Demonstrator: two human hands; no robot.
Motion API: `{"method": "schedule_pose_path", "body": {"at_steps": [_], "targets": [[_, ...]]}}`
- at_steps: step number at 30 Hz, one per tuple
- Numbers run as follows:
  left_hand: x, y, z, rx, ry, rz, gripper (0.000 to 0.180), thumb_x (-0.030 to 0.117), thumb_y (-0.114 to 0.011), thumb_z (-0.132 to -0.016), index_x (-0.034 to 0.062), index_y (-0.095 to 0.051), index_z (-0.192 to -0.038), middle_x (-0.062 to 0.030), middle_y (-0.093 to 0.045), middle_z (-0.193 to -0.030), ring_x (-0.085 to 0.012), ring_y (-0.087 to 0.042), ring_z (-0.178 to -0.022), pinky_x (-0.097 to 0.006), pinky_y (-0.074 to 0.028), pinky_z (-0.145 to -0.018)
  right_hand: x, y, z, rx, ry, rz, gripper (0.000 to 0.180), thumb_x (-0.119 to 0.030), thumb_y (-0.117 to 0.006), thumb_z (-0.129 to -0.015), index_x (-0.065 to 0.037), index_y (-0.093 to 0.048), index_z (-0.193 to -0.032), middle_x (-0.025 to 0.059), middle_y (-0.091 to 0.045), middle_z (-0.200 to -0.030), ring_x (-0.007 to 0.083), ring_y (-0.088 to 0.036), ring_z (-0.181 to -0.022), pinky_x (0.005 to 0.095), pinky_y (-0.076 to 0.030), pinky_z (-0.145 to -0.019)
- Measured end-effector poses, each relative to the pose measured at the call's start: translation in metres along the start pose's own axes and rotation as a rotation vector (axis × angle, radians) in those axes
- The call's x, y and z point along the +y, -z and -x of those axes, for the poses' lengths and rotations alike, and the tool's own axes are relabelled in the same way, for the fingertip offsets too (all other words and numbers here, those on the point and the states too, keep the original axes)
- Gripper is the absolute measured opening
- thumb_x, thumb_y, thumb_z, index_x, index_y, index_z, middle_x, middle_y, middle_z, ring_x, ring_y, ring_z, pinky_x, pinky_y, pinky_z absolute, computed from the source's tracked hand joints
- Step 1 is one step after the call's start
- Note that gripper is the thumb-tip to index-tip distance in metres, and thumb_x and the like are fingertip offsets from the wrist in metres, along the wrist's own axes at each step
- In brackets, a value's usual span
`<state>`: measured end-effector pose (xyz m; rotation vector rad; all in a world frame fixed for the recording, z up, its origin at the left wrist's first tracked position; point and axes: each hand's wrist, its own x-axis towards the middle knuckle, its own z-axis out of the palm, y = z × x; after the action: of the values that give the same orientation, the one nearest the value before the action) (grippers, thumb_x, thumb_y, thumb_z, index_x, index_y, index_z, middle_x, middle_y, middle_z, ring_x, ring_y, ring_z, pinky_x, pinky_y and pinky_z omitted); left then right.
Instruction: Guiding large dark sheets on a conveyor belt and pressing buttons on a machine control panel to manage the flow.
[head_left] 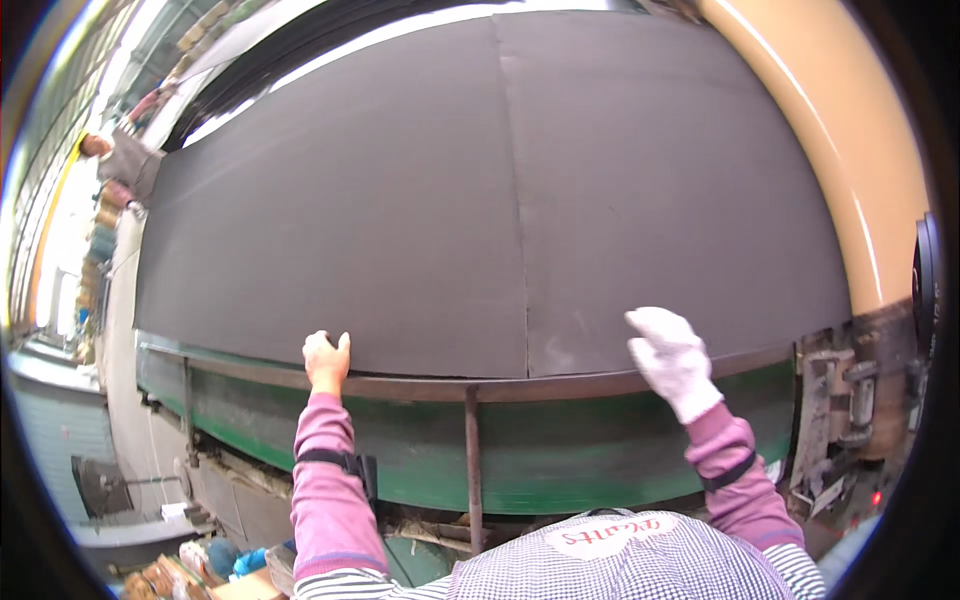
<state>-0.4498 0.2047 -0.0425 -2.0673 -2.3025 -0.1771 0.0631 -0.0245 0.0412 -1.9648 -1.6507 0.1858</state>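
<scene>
Two wide dark grey sheets, the left one (340, 210) and the right one (670, 190), lie flat side by side and meet at a straight seam. My left hand (326, 362) is bare and reaches the near edge of the left sheet. Its thumb stands apart from the curled fingers; whether the fingertips press on the sheet is hard to make out. Over the near part of the right sheet is my right hand (670, 358), in a white glove. It is open, thumb spread from the fingers, with nothing visible in it.
A green machine bed (570, 470) with a metal edge rail (600, 388) runs below the sheets. At right stands a large tan roller (850, 130), with metal brackets (850, 400) beneath. Another person (130, 165) stands at the far left end. Assorted items (215, 565) sit at lower left.
</scene>
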Motion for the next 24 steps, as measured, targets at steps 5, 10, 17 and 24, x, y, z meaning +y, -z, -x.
{"method": "schedule_pose_path", "body": {"at_steps": [5, 10, 17, 24], "targets": [[0.064, 0.003, 0.034, -0.007, -0.261, 0.09, 0.037, 0.036, -0.069, -0.084, 0.0025, -0.06, -0.096, -0.0147, -0.058, -0.098, -0.0331, -0.056, -0.098, -0.044, -0.048, -0.087, -0.03, -0.035, -0.021, -0.228, 0.016, 0.052, 0.046, -0.031, -0.071, -0.074, -0.009, -0.059, -0.112, 0.0142, -0.057, -0.102, 0.0319, -0.056, -0.103, 0.0426, -0.049, -0.092], [0.094, 0.023, 0.073, -0.1, -0.408, 0.153, 0.035, 0.033, -0.067, -0.082, 0.001, -0.062, -0.098, -0.0166, -0.06, -0.102, -0.0341, -0.056, -0.101, -0.046, -0.048, -0.089, -0.002, -0.041, -0.012, -0.221, -0.036, 0.197, 0.058, -0.033, -0.072, -0.073, -0.01, -0.057, -0.124, 0.0161, -0.055, -0.128, 0.0325, -0.049, -0.124, 0.043, -0.043, -0.104], [0.086, 0.027, 0.049, 0.007, -0.212, 0.165, 0.045, 0.041, -0.059, -0.09, -0.0007, -0.066, -0.105, -0.0206, -0.064, -0.114, -0.0353, -0.058, -0.11, -0.046, -0.048, -0.095, 0.087, 0.018, 0.009, -0.22, -0.104, 0.215, 0.07, -0.01, -0.074, -0.066, -0.003, -0.055, -0.133, 0.0198, -0.049, -0.141, 0.0354, -0.041, -0.135, 0.0413, -0.033, -0.115], [0.024, 0.046, 0.058, 0.026, -0.273, 0.165, 0.026, 0.029, -0.061, -0.086, 0.0056, -0.07, -0.094, -0.0147, -0.068, -0.098, -0.0344, -0.063, -0.096, -0.045, -0.05, -0.087, 0.137, 0.069, -0.005, -0.317, -0.053, 0.189, 0.067, -0.019, -0.069, -0.074, -0.003, -0.049, -0.137, 0.0214, -0.045, -0.144, 0.0366, -0.039, -0.137, 0.0414, -0.031, -0.116]]}}
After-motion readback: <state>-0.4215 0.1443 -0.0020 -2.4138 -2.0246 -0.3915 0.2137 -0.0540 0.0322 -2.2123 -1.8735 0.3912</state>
